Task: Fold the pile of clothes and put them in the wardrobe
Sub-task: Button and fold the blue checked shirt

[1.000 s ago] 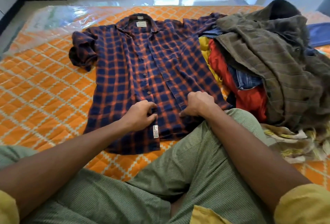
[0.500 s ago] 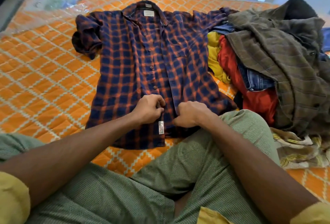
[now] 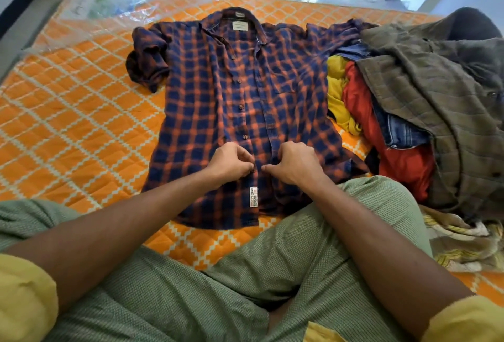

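Two hands pinch the front of the shirt (image 3: pixel 245 90).
The left hand (image 3: pixel 230 163) and the right hand (image 3: pixel 296 163) are close together in the middle of the frame. Each has curled fingers pinching one edge of the shirt's opening. The shirt lies flat on the orange bed cover (image 3: pixel 68 123). The pile of clothes (image 3: pixel 422 112) sits at the right, touching the shirt.

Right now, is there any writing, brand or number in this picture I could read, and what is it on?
Nothing here can be read as words.
Neck label inside the collar of the plaid shirt: print too small to read.
White tag on the shirt's front edge near the hem: a red mark and tiny lines, too blurred to read.
Clear plastic cover at the far corner of the mattress: faint coloured print, blurred.
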